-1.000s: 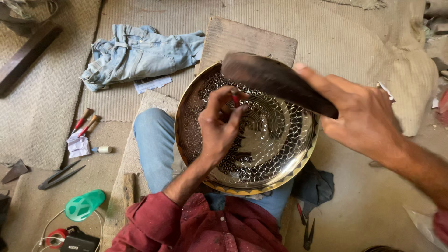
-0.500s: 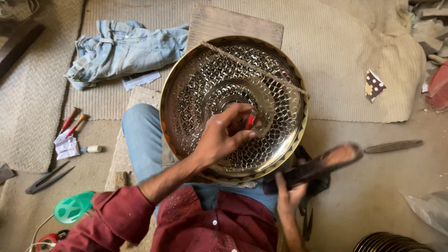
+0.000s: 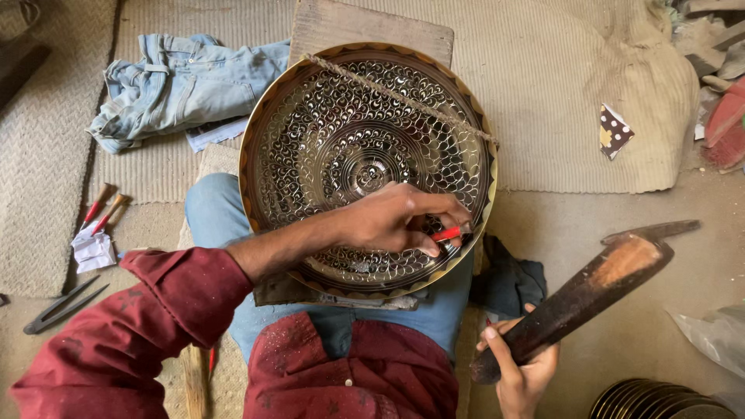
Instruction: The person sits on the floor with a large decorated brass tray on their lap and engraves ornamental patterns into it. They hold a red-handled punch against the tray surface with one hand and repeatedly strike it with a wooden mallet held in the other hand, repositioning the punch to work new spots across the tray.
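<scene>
While the big round brass tray (image 3: 341, 140) sits tilted across the lap, the left hand (image 3: 392, 221) rests inside it near the lower right rim, fingers pinched shut around a small red-handled chisel (image 3: 448, 233) whose tip touches the metal. The tray is shiny and covered all over in engraved fish-scale patterns, with rings around a centre boss and a darker zigzag border on the rim. One thin rope (image 3: 396, 97) runs diagonally over its far right part.

The right hand (image 3: 518, 371) is down at the near right, closed around the thin end of a dark wooden mallet (image 3: 590, 291), well apart from the tray. The mallet is long and worn, with a bare orange-brown patch near its wide end.

Behind the tray is one rough wooden board (image 3: 372, 27) lying on ribbed woven matting (image 3: 543, 116). Far left there's one crumpled pair of light blue jeans (image 3: 174, 81). On the floor at left: two more red-handled tools (image 3: 105, 209) side by side next to a scrap of white paper (image 3: 93, 250), and one pair of dark metal shears (image 3: 62, 304). A small spotted cloth scrap (image 3: 615, 130) lies on the matting at right, and a stack of dark round plates (image 3: 660, 399) pokes in at the near right corner.
</scene>
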